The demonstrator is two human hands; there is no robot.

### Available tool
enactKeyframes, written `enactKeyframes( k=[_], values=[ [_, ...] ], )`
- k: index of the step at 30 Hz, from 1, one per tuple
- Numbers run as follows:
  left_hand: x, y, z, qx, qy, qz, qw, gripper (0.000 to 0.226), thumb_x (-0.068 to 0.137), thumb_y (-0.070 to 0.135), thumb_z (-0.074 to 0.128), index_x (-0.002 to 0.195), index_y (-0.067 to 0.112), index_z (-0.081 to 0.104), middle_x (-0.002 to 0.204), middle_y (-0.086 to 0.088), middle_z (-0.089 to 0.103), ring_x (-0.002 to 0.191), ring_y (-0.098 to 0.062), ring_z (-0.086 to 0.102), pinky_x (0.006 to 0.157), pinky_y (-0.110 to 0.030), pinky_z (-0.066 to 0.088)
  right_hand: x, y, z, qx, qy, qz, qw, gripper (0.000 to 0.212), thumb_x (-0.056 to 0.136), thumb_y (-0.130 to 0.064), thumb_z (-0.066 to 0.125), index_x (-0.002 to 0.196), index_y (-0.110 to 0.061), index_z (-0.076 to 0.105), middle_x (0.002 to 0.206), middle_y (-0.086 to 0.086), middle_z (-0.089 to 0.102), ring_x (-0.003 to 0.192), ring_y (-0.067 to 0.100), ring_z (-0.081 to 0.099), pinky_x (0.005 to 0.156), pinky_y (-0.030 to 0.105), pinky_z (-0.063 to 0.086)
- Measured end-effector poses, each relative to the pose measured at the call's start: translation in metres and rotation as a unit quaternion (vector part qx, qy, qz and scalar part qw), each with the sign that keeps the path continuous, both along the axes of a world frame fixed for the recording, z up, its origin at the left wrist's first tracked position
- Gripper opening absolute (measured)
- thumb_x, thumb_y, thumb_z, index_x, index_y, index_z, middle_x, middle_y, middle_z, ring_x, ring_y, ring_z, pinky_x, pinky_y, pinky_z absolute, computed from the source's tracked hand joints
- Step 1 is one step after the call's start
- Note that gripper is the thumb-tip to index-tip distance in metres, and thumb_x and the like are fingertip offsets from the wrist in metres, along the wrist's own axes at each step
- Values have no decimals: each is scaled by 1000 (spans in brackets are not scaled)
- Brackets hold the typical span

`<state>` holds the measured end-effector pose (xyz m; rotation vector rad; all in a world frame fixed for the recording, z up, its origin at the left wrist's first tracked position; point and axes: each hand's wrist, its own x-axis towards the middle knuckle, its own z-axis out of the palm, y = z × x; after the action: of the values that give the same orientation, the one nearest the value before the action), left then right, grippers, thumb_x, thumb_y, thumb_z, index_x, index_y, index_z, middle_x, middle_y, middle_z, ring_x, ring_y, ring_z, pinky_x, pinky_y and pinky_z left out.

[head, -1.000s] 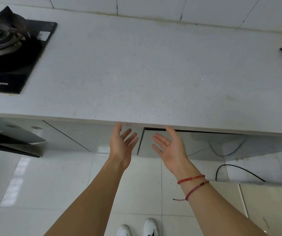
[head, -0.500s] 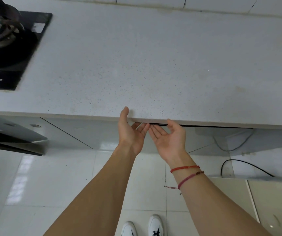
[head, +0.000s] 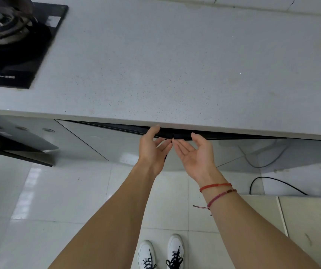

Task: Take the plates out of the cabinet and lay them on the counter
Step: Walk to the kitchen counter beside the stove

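Two glossy grey cabinet doors sit under the counter (head: 175,65): the left door (head: 113,144) and the right door (head: 252,152). Both stand slightly ajar, with a dark gap along their tops. My left hand (head: 152,150) hooks its fingers round the left door's inner edge at the seam, thumb up by the counter's lip. My right hand (head: 192,152), palm up, curls its fingertips on the right door's inner edge. No plates are in sight; the cabinet's inside is hidden.
A black gas hob (head: 14,41) is set into the counter at the far left. Another dark, open door (head: 18,140) juts out below it. A black cable (head: 276,183) lies on the tiled floor at the right. My white shoes (head: 161,253) are below.
Both hands rose from in front of the doors to the seam under the counter's edge and took hold. A dark gap has appeared along the top of the left door.
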<state>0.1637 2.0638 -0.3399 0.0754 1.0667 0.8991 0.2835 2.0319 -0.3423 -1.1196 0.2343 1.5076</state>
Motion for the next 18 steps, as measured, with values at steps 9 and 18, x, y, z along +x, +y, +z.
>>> enactKeyframes(
  k=[9,18],
  values=[
    [-25,-48,-8,23,61,-29,997,44,84,13,69,122,5,50,105,-21,58,93,-31,64,84,-38,60,-2,-50,-5,-37,-52,42,997,18,94,-15,60,111,-7,57,123,25,62,108,32,67,82,31,56],
    [-66,-105,0,15,106,-65,992,44,80,13,69,120,7,54,116,-21,62,95,-32,61,76,-34,59,4,-114,11,-86,-118,83,986,6,95,-9,58,97,-4,57,111,23,63,109,30,64,95,33,54]
  ],
)
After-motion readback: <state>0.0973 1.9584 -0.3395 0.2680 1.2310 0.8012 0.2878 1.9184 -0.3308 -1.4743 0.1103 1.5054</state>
